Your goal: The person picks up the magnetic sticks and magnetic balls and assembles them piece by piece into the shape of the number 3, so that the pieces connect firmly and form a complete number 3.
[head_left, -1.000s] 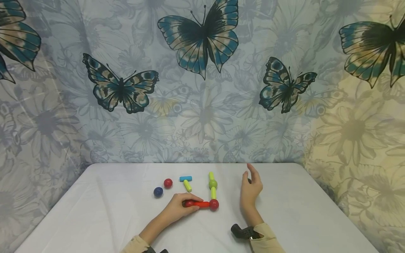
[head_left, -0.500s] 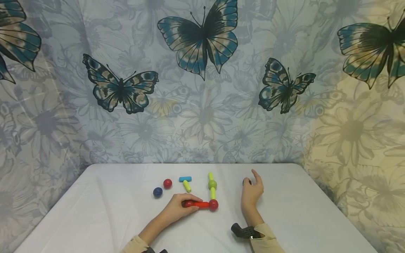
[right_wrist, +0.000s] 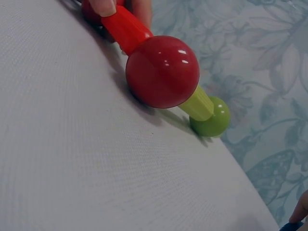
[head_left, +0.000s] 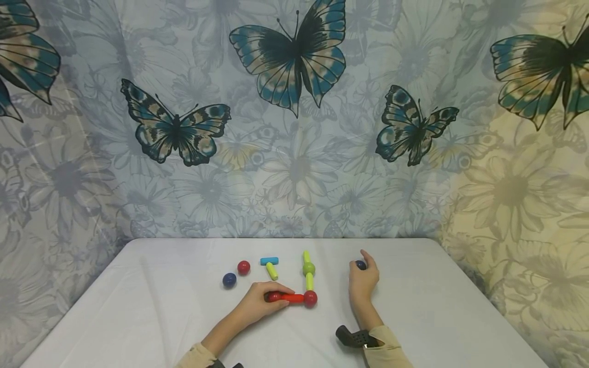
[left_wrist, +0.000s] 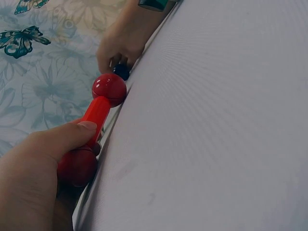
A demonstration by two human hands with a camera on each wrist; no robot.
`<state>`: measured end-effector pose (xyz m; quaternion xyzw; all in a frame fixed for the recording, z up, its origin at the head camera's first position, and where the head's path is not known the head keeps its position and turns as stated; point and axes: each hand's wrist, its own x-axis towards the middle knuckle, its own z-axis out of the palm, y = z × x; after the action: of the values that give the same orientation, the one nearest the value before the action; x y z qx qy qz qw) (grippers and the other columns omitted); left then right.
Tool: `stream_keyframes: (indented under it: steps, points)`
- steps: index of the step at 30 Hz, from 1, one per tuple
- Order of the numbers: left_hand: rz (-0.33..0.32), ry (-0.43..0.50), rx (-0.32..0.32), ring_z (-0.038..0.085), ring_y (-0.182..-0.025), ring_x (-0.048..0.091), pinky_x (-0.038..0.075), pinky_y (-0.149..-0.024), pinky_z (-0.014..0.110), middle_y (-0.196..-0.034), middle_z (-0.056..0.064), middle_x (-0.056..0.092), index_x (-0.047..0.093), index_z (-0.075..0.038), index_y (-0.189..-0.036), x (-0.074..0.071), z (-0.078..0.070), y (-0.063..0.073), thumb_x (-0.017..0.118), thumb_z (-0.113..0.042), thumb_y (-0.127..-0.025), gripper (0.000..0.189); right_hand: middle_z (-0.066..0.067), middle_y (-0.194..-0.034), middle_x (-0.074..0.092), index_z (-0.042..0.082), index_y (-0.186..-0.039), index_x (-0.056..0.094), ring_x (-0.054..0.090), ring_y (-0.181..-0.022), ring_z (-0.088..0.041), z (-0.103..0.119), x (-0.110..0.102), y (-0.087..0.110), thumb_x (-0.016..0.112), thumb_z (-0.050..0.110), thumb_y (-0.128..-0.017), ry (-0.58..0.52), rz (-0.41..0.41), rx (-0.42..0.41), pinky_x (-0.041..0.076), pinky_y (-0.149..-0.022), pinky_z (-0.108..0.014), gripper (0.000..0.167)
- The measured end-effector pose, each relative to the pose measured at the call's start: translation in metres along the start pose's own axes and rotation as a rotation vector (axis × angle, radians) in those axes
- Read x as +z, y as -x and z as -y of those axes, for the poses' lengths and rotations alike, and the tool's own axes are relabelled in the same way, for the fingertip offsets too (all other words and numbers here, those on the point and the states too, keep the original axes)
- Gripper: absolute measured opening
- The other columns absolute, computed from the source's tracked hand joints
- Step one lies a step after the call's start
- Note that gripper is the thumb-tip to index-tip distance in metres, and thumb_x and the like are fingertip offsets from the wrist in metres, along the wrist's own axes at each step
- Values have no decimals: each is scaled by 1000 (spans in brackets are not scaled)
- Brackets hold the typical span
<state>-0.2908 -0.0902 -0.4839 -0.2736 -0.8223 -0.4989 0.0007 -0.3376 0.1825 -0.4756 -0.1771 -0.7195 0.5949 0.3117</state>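
Note:
My left hand holds a red rod at its left end, with thumb and fingers on either side. A red ball on that end is partly covered by the hand. At the rod's other end sits a second red ball. From it a yellow-green rod runs away to a green ball, with another yellow-green rod beyond. On the right, my right hand pinches a dark blue ball between thumb and fingers; the left wrist view shows the fingers curled over it.
Left of the joined pieces lie a loose red ball, a dark blue ball, a blue rod and a short yellow-green rod. A white cloth covers the table. A butterfly-patterned curtain hangs behind its far edge.
My right thumb and fingers have closed in on the dark blue ball, which was mostly hidden behind the hand before. The left hand and joined pieces have hardly moved.

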Motion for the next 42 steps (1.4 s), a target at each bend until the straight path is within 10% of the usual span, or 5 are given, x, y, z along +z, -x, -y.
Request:
stream_keyframes:
  steps: [42]
  points:
    - [6,-4,2,7,-105,63,47,-96,22,-107,-10,73,74,-30,-108,0,-1,0,75,-28,-85,23,-33,-139,49,-8,-124,59,38,-138,-48,2,-1,2,48,-13,-79,48,87,1,33,-114,-55,46]
